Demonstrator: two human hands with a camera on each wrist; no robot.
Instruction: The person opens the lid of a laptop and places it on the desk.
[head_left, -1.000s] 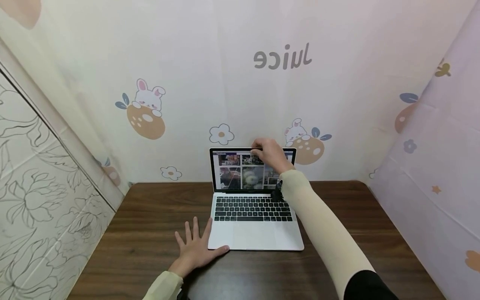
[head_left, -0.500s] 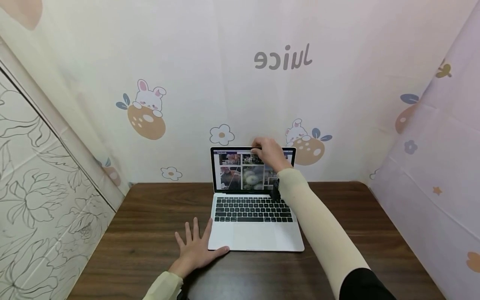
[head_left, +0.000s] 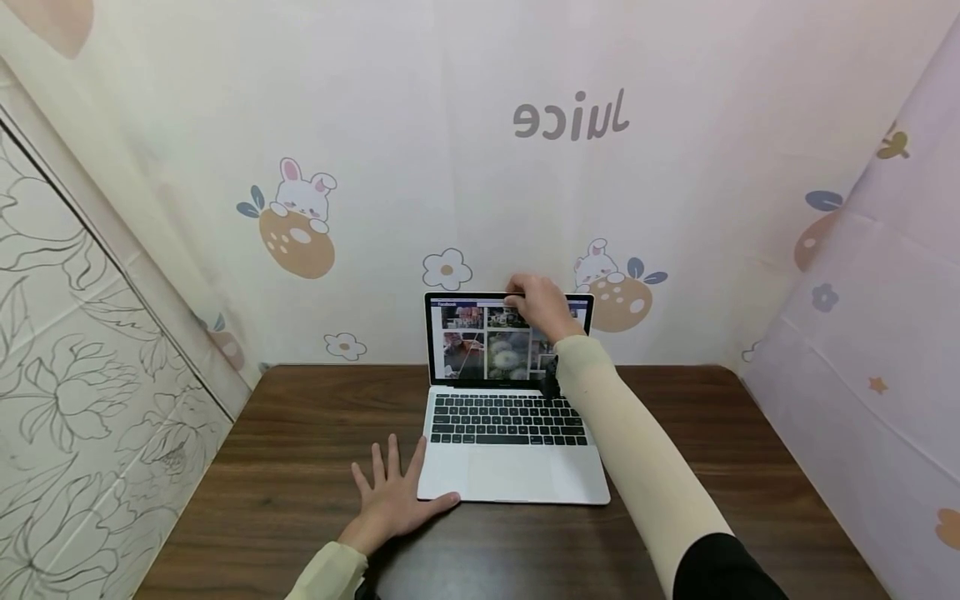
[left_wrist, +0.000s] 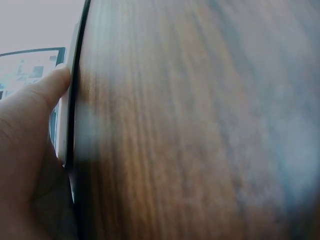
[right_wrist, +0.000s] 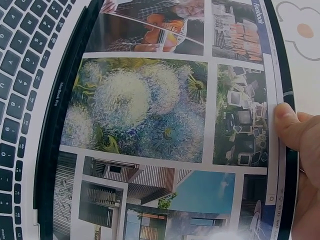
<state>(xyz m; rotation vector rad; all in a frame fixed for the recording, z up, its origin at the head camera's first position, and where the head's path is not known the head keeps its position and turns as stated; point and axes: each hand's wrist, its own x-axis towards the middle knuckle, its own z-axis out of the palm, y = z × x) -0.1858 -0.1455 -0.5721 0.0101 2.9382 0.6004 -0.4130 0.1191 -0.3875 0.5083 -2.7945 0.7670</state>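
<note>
An unfolded silver laptop (head_left: 510,473) stands on the wooden table, its screen (head_left: 507,354) raised and showing a page of pictures. At the top edge of that screen my right hand (head_left: 542,307) pinches the lid, the thumb (right_wrist: 286,117) on the display side and the other fingers behind it, partly hidden. Flat beside the laptop's front left corner lies my left hand (head_left: 392,500), fingers spread on the table and the thumb against the laptop's front edge. In the left wrist view this thumb (left_wrist: 52,85) touches the laptop's edge.
The brown wooden table (head_left: 300,433) extends on both sides of the laptop. Close behind it hangs a pale curtain (head_left: 390,167) printed with rabbits and flowers. A panel with line-drawn flowers (head_left: 67,392) stands at the left, and more printed cloth (head_left: 885,317) hangs at the right.
The laptop screen appears tipped very slightly further upright, with my right hand still at its top edge. My left hand keeps its place. The whole view has shifted a little.
</note>
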